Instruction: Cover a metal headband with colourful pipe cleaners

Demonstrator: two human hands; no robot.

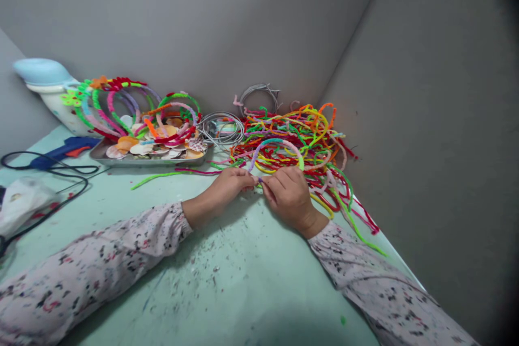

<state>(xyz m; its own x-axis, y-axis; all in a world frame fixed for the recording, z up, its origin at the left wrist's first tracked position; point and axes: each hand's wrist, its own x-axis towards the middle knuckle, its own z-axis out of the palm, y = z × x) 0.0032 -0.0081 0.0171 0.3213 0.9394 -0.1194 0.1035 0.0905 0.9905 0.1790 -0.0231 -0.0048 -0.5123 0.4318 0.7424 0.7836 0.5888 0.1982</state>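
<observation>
Between my two hands stands a ring wrapped in pipe cleaner (pixel 273 141), banded in purple, teal, pink and light green. My left hand (pixel 233 184) pinches its lower left part with thumb and forefinger. Close beside it, my right hand (pixel 288 193) is closed around the lower right part. A short dark purple bit (pixel 260 179) shows between the fingertips. The parts of the ring inside my fingers are hidden. Right behind the hands lies a heap of loose pipe cleaners (pixel 292 124) in many colours.
A metal tray (pixel 150 162) of seashells (pixel 141 148) carries several finished fuzzy rings (pixel 111 100). Coiled wire (pixel 221 128) lies beside it. At left are a blue glue gun (pixel 60 152), a black cable (pixel 60 208), a plastic bag (pixel 26 200) and a white container with blue lid (pixel 46 71). Grey walls enclose the table.
</observation>
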